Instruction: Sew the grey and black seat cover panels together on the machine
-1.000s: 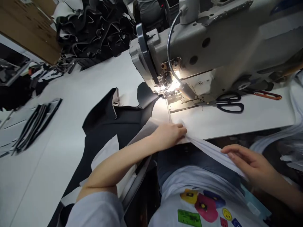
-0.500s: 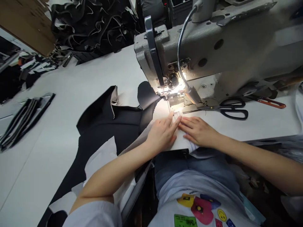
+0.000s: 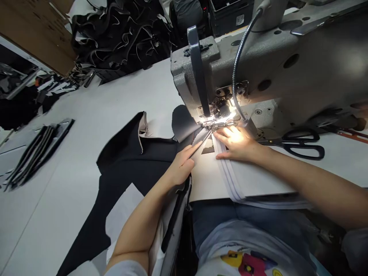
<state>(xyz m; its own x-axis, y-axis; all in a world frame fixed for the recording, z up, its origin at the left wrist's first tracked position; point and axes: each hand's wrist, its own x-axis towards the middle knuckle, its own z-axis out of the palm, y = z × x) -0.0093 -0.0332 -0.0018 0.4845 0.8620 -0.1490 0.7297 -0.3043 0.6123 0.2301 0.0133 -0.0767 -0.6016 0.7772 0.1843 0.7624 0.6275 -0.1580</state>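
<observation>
My left hand (image 3: pixel 182 165) has its fingers closed on the edge of a black fabric piece (image 3: pixel 138 168), index finger stretched along it toward the presser foot. My right hand (image 3: pixel 237 145) is beside the needle area, fingertips and thumb on a white tape (image 3: pixel 229 174) with blue-grey lines. From the presser foot, the tape runs down over the table edge and off to the right. The sewing machine (image 3: pixel 198 69) stands over both hands, its lamp lighting the needle area. The fabric's edge and the tape meet at the foot; the exact contact there is hard to see.
Black-handled scissors (image 3: pixel 304 145) lie right of my right hand, close to an orange-handled tool (image 3: pixel 355 135). Folded dark pieces (image 3: pixel 37 153) lie on the white table (image 3: pixel 74 180) at left. A heap of black cut pieces (image 3: pixel 120 34) stands behind, near a cardboard box (image 3: pixel 37 30).
My hands, close together on the white tape before, have parted. The left moved onto the black fabric's edge; the right moved up to the presser foot. The tape now lies stretched out below it.
</observation>
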